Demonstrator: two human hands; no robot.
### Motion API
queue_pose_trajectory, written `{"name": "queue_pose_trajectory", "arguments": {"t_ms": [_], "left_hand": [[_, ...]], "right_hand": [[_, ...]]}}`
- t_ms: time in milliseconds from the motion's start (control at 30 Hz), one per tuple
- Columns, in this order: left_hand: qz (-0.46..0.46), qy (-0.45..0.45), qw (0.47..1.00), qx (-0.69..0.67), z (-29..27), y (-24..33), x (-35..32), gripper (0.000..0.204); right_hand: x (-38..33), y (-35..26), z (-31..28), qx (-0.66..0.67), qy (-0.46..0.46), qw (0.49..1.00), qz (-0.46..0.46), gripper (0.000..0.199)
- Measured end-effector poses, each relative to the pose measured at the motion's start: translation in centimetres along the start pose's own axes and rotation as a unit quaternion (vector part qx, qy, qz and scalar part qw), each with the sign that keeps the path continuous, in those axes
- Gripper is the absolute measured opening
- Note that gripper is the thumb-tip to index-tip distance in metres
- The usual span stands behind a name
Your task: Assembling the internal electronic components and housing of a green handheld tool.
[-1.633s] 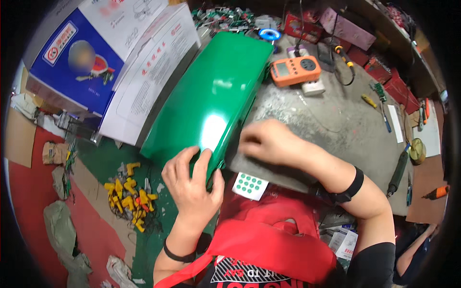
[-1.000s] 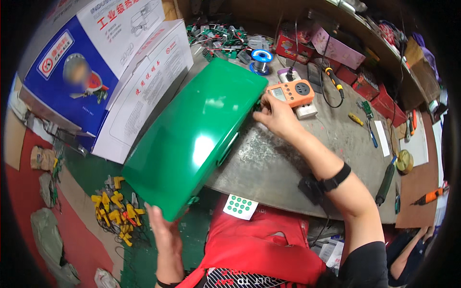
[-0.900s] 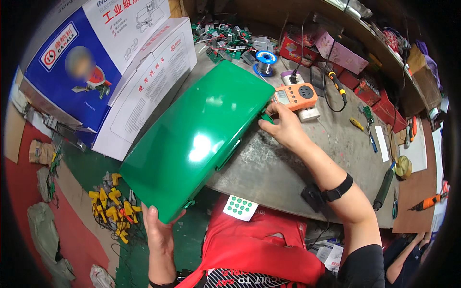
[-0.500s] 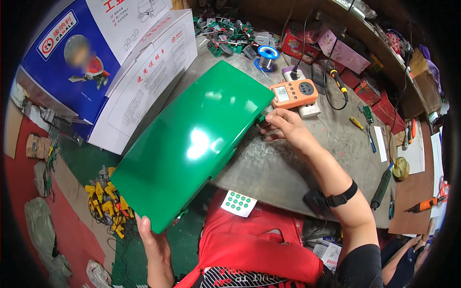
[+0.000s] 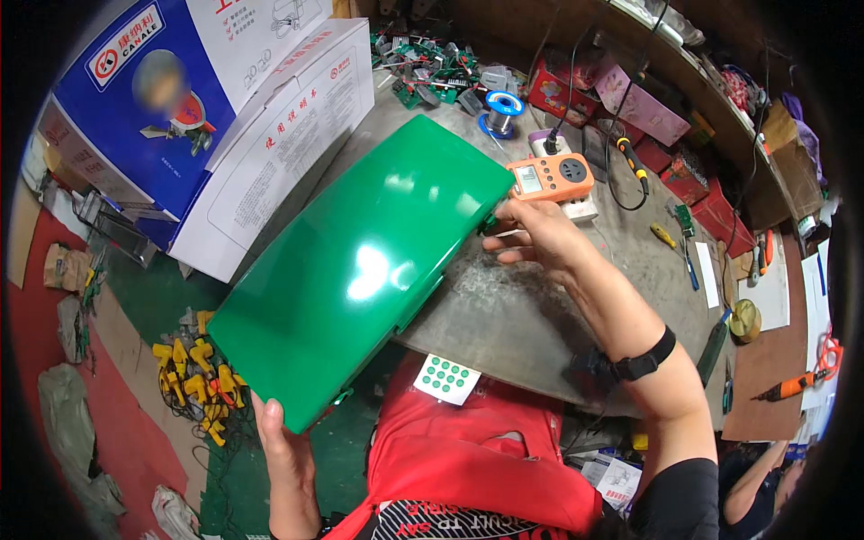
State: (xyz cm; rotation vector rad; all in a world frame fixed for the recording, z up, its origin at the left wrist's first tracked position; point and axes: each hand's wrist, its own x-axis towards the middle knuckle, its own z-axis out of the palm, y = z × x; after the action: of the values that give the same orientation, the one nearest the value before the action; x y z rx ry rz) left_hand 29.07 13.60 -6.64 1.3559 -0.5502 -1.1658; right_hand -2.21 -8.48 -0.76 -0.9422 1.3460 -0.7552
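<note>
A shiny green plastic carrying case (image 5: 360, 261) lies closed and aslant in front of me, its near-left end jutting past the table edge. My left hand (image 5: 286, 459) supports that end, thumb up along the side and the other fingers hidden beneath. At the case's right edge, my right hand (image 5: 533, 232) has its thumb and index finger on a small green latch (image 5: 489, 222), the remaining fingers loosely bent. Another latch (image 5: 342, 395) shows near the left hand. Just beyond the right hand sits an orange power meter (image 5: 551, 177) with a socket and small display.
Behind the case are a solder spool (image 5: 502, 115) and a heap of green circuit parts (image 5: 436, 72). A large printed carton (image 5: 270, 153) stands left. Yellow-handled tools (image 5: 193, 369) lie below it. A soldering iron (image 5: 632, 158) rests at the right; a co-worker's arm (image 5: 754, 481) shows lower right.
My right hand's fingers have straightened slightly at the latch. The case and my left hand keep nearly the same place, while the whole view has shifted a little.
</note>
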Motion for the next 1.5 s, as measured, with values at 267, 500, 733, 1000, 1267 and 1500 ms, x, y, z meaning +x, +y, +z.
{"name": "queue_pose_trajectory", "arguments": {"t_ms": [267, 500, 733, 1000, 1267, 1500], "left_hand": [[0.375, 0.128, 0.76, 0.516, 2.7, 5.6, -1.3, 0.07], [0.478, -0.095, 0.653, 0.579, 15.7, 6.2, 0.8, 0.056], [0.448, -0.044, 0.644, 0.618, 18.3, 7.3, 2.1, 0.063], [0.277, 0.159, 0.865, 0.388, -0.6, 2.4, 4.0, 0.088], [-0.042, -0.018, 0.986, -0.157, -0.9, 1.1, 5.5, 0.086], [0.013, 0.019, 0.98, -0.196, 1.6, -0.1, 0.5, 0.091]], "right_hand": [[0.3, -0.4, -0.4, -0.043, -0.022, 0.998, 0.044, 0.03], [1.6, 2.2, -2.4, -0.006, -0.06, 0.998, 0.028, 0.017], [3.2, 3.4, -3.6, -0.208, -0.115, 0.969, -0.07, 0.024], [4.0, 5.8, -3.2, -0.537, 0.049, 0.78, -0.318, 0.049], [3.4, 5.8, -1.4, -0.549, 0.056, 0.78, -0.294, 0.049], [-4.5, 6.6, 4.0, 0.134, -0.163, 0.972, 0.1, 0.075]]}}
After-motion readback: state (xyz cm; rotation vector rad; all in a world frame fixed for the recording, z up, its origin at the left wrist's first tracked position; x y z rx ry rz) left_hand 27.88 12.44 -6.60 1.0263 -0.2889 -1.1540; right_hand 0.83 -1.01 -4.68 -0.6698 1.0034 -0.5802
